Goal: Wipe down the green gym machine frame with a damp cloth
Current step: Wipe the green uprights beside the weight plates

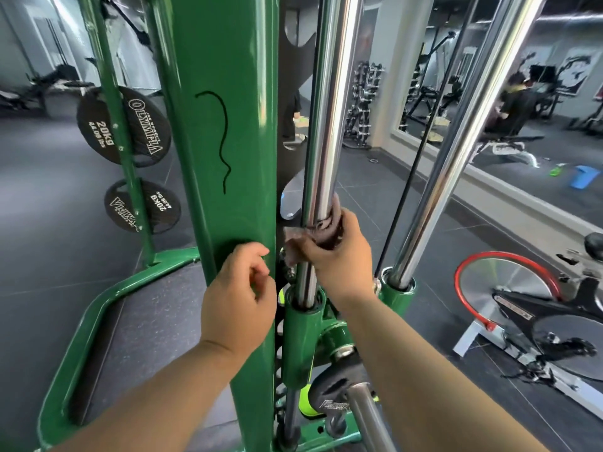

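Observation:
A wide green upright post [225, 93] of the gym machine frame fills the middle of the view, with a black squiggly line drawn on its face. Just right of it runs a chrome guide rod [326, 109] down into a green sleeve [301, 340]. My right hand [339, 252] grips a brownish damp cloth [326, 230] wrapped around this rod, a little above the sleeve. My left hand [241, 295] hovers in front of the post's right edge, fingers loosely curled, holding nothing.
A second chrome rod [470, 125] slants at the right. Black 20kg plates [130, 125] hang on a thin green post at left. An exercise bike [528, 308] stands at right below a wall mirror [522, 93]. The green base tube [85, 337] lies on dark floor.

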`<state>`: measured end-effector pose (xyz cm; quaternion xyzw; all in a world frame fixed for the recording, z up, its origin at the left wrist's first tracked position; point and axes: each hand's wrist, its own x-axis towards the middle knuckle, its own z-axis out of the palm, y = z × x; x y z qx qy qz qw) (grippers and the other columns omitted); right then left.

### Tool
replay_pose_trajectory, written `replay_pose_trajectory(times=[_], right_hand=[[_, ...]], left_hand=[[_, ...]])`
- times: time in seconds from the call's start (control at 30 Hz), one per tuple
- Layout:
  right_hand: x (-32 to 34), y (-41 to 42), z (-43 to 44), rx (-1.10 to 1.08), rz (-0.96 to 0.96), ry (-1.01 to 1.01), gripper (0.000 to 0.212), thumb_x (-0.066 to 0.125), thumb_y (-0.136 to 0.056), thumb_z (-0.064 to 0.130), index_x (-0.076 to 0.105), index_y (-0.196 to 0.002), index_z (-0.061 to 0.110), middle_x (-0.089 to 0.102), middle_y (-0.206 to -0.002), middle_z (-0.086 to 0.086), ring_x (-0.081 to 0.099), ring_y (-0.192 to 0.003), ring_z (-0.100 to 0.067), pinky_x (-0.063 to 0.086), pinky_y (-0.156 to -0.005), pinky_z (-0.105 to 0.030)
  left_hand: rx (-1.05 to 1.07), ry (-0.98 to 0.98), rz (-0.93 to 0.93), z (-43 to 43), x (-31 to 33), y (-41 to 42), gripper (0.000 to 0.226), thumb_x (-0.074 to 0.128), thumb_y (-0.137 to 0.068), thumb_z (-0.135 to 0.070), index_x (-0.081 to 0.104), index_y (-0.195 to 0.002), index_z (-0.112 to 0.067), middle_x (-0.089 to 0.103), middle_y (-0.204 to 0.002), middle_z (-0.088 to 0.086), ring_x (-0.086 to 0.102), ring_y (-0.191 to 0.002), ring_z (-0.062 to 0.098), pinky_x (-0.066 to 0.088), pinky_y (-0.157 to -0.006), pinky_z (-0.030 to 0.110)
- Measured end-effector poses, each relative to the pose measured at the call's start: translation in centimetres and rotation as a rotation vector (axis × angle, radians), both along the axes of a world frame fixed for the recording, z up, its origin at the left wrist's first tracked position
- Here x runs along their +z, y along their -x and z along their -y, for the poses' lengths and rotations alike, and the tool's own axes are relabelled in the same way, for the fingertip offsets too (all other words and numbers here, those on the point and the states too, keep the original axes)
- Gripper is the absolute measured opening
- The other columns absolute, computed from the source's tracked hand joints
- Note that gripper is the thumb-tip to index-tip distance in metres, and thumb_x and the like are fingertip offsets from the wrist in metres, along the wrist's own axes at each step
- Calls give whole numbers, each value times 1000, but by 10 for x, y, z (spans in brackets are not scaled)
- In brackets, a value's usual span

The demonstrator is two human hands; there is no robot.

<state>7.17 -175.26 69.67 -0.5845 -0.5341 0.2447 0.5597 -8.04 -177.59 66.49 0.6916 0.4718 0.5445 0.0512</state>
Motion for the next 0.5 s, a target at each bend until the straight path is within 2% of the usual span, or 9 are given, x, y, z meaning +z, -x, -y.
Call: replay_pose_trajectory(times=[0.07,0.13,0.2,0.27,0.3,0.37,0.43,0.5], right_hand=[[-19,9,3,2,-7,137,43,78,-79,16,51,-107,33,66,-85,16,61,-65,13,45,-57,-9],[-39,14,9,16,21,365,35,75,-81,15,52,-108,22,64,-76,12,58,-48,11,44,-47,-11],[-48,14,8,-4,65,445,32,74,-81,21,52,-105,19,69,-72,6,62,-49,4,53,-53,-20],[-28,16,2,-60,94,347,30,76,-78,26,50,-94,24,72,-74,3,69,-62,-9,58,-66,-35],[-10,18,-1,-80,97,269,30,77,-78,27,49,-90,25,71,-75,3,69,-64,-12,58,-67,-38],[40,22,-5,-102,63,101,33,78,-78,23,46,-84,25,68,-75,4,67,-62,-10,58,-66,-35],[95,23,-11,-117,34,-32,34,78,-77,20,45,-83,26,66,-77,5,67,-66,-11,59,-67,-37],[159,24,-19,-145,-5,-175,36,79,-76,22,44,-83,27,63,-78,5,65,-70,-12,58,-70,-38]], left_hand=[[14,3,41,2,4,3,39,52,-76,-4,47,-105,-30,53,-86,-3,53,-70,7,40,-55,20],[27,-10,47,4,8,11,41,54,-75,-2,47,-106,-29,49,-89,-4,51,-75,5,40,-56,21],[43,-47,29,4,17,20,41,56,-74,1,49,-107,-23,47,-90,-3,49,-74,6,38,-57,20],[74,-107,28,0,34,27,41,57,-74,4,51,-109,-16,48,-93,-1,46,-73,10,37,-60,17],[84,-143,28,-1,47,29,40,57,-74,3,51,-110,-15,47,-94,-1,46,-75,11,38,-61,18],[81,-217,52,-2,80,30,42,54,-73,-3,47,-112,-17,46,-98,1,46,-85,13,44,-69,24],[62,-286,46,-4,114,28,45,53,-72,-6,47,-115,-15,49,-105,7,49,-95,20,47,-82,37],[53,-386,25,-6,156,27,49,52,-71,-8,46,-119,-14,50,-121,13,49,-112,29,43,-98,45]])
